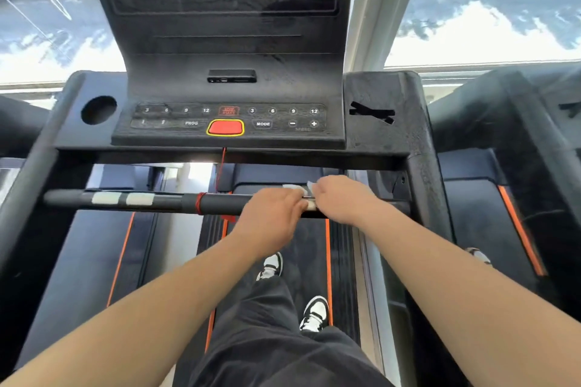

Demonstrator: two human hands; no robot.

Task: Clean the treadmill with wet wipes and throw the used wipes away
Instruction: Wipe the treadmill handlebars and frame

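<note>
I stand on a black treadmill, its console [226,118] ahead and its horizontal handlebar [163,200] crossing in front of me. Both hands meet on the right half of that bar. My left hand [272,214] lies over the bar with fingers curled, and a white wet wipe [297,188] peeks out at its fingertips. My right hand [341,199] is curled against the same spot, touching the wipe and the bar. Most of the wipe is hidden beneath the hands. The running belt [309,248] lies under the bar.
A red safety cord [220,173] hangs from the red stop button [225,128] to the bar. A round cup holder [98,110] sits left of the console. Neighbouring treadmills stand at both sides. Large windows lie beyond the display. My feet in black-and-white shoes stand on the belt.
</note>
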